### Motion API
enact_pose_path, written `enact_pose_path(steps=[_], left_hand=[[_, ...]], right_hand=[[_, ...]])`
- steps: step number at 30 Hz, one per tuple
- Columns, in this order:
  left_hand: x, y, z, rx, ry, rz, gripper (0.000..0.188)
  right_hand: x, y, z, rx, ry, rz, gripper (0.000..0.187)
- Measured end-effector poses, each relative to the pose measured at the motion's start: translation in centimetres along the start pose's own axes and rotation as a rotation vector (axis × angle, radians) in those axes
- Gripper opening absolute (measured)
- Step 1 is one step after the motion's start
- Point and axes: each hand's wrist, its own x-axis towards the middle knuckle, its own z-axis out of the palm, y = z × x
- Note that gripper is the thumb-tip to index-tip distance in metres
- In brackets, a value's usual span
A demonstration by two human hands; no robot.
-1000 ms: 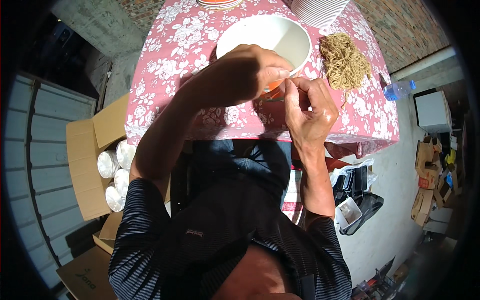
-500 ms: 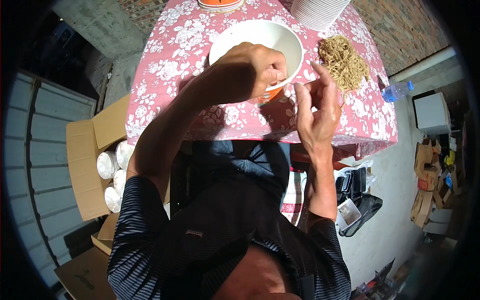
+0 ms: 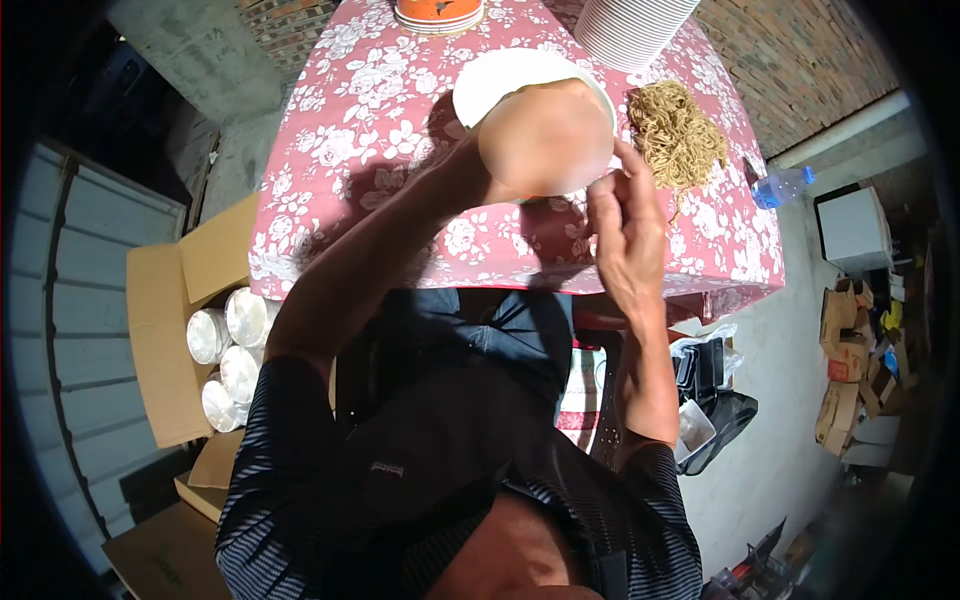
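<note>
A round paper tub (image 3: 500, 78), white inside, stands tilted on the table in front of me. My left hand (image 3: 545, 140) is at its near side and covers much of the opening. The hand is blurred, so its fingers and anything in them cannot be made out. Just right of the rim, my right hand (image 3: 632, 215) has its thumb and bent fingers drawn together, the forefinger raised near the tub. Whatever is pinched there is too small to name. A loose heap of tan cords (image 3: 678, 138) lies beyond my right fingertips.
A flowered pink cloth (image 3: 345, 145) covers the table. At the far side stand a stack of white tubs (image 3: 632, 28) and an orange tub (image 3: 440, 14). A plastic bottle (image 3: 785, 187) is off the right edge. An open carton (image 3: 160, 340) holds wrapped white stacks at left.
My left hand has shifted right and turned across the tub's opening. The tub has moved slightly right and tilted. My right hand has lowered a little, its fingers closer together.
</note>
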Motion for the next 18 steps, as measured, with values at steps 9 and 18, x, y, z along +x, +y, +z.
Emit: enact_pose_path(steps=[9, 18], left_hand=[[1.3, -0.8, -0.5, 0.335, -0.213, 0.034, 0.020], [1.4, -1.2, -1.3, 0.267, -0.307, 0.042, 0.024]], right_hand=[[4.0, -1.8, -5.4, -0.258, -0.086, -0.498, 0.022], [2.9, -0.7, -5.1, -0.326, -0.094, -0.373, 0.029]])
